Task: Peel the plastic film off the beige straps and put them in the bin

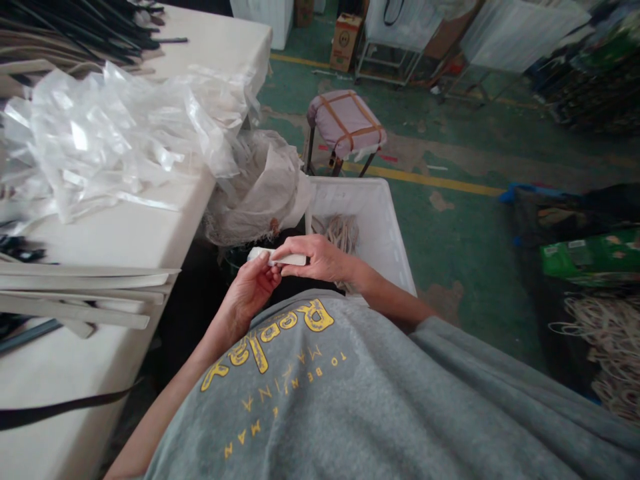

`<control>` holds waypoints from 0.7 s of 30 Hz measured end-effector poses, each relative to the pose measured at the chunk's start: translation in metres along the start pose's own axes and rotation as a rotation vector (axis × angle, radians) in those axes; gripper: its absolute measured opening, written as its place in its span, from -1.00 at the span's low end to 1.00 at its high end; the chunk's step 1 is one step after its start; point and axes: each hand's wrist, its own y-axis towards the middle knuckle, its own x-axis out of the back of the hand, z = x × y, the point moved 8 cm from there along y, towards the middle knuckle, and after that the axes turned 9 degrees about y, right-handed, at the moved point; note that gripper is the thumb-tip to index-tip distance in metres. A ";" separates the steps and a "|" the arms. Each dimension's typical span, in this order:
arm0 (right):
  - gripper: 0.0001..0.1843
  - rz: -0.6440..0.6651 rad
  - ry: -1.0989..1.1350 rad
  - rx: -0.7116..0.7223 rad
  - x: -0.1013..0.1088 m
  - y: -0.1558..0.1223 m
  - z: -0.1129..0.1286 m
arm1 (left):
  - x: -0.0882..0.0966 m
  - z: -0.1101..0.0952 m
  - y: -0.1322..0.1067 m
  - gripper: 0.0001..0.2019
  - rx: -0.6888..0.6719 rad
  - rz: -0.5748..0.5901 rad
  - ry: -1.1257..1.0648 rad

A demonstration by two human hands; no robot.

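In front of my waist, both hands hold a short, flat, cream-white strip [294,259] that looks like a folded or coiled strap. My left hand [254,285] pinches its left end, thumb on top and fingers curled beneath. My right hand [324,257] grips the other end, fingers across the top and thumb below. Something pale and shiny shows at the left tip, too small to make out. Just beyond my right hand stands a white plastic bin [387,227] with several beige straps [343,232] inside.
On the left, a white table [165,200] bears clear plastic bags [120,133], cream straps [75,293] and black straps [75,30]. A pale sack [265,183] hangs by its edge. Ahead stands a cushioned stool [347,120]. Beige cords [610,347] lie at right.
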 end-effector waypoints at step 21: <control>-0.32 -0.490 0.291 -0.399 0.122 -0.139 0.010 | -0.021 -0.011 0.035 -0.62 0.021 -0.091 -0.244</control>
